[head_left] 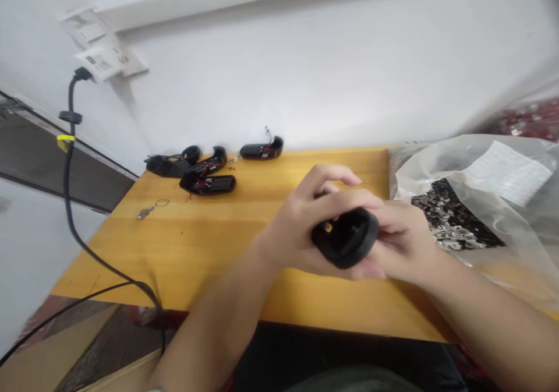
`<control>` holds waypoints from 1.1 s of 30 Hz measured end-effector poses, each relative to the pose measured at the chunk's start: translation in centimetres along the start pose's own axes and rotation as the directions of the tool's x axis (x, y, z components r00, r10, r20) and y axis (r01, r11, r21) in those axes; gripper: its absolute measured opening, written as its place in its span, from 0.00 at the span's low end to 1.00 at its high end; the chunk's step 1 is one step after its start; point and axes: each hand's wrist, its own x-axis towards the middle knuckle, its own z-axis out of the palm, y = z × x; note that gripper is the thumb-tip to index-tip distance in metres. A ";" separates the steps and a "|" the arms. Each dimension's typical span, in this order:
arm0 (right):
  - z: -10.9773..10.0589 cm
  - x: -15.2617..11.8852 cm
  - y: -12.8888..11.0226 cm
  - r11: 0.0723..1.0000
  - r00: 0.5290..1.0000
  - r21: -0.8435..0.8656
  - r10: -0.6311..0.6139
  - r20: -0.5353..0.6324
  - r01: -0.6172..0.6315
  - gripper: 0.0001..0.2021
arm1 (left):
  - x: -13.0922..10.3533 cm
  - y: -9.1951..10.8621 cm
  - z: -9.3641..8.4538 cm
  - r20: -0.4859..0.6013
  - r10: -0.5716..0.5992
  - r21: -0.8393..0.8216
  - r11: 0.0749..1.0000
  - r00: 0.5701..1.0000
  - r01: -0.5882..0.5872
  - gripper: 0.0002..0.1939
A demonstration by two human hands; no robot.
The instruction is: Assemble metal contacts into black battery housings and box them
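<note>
A black hollow plastic housing [345, 240] is held above the table, its open end facing the camera, with a small brass-coloured spot inside. My left hand [301, 223] wraps round it from the left, index finger arched over the top. From the right, my right hand [404, 237] grips its side, the fingertips partly hidden behind it. Black housings with red wires lie at the back left: one curved piece [262, 149] by the wall, another [209, 184] nearer, and more [168, 165] beside them.
A clear plastic bag [519, 235] of small metal and black parts lies at the right of the wooden table [218, 235]. Small metal bits [144, 212] sit at left. A black cable [67, 176] hangs from a wall adapter [102, 60].
</note>
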 end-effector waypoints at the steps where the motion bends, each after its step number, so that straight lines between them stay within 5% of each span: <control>1: 0.0 0.1 -0.1 1.000 1.000 0.021 -0.012 -0.002 0.012 0.14 | -0.1 0.0 0.0 -0.005 0.000 -0.002 1.000 1.000 0.000 0.42; 7: -0.2 0.5 0.1 0.950 0.965 0.201 0.213 0.152 -0.241 0.14 | 0.0 -0.4 0.8 -0.063 0.040 -0.016 0.999 0.997 -0.041 0.40; 11: -0.1 0.7 0.0 0.915 0.943 0.232 0.308 0.125 -0.330 0.14 | 0.2 -0.5 1.3 -0.161 0.109 -0.053 0.991 0.981 -0.119 0.42; 19: 0.0 1.1 0.4 0.820 0.904 0.380 0.396 0.161 -0.427 0.16 | -0.2 0.4 0.8 -0.097 -0.146 -0.097 0.986 0.985 0.137 0.35; 21: 0.0 1.1 0.8 0.821 0.908 0.398 0.409 0.093 -0.410 0.14 | -0.3 0.6 1.2 -0.058 -0.329 -0.285 0.910 0.943 0.300 0.27; 25: 0.0 1.0 0.7 0.842 0.912 0.398 0.408 -0.027 -0.365 0.13 | -1.0 0.1 1.4 0.104 -0.621 -0.561 0.609 0.777 0.561 0.20; 28: 0.0 0.9 0.0 0.889 0.924 0.313 0.374 -0.074 -0.335 0.13 | -1.6 -0.7 0.9 -0.033 -0.747 -0.501 0.587 0.664 0.636 0.22; 33: 0.3 0.9 -0.4 0.934 0.926 0.153 0.344 -0.152 -0.322 0.19 | -1.2 -1.0 0.8 -0.171 -0.789 -0.275 0.613 0.590 0.740 0.20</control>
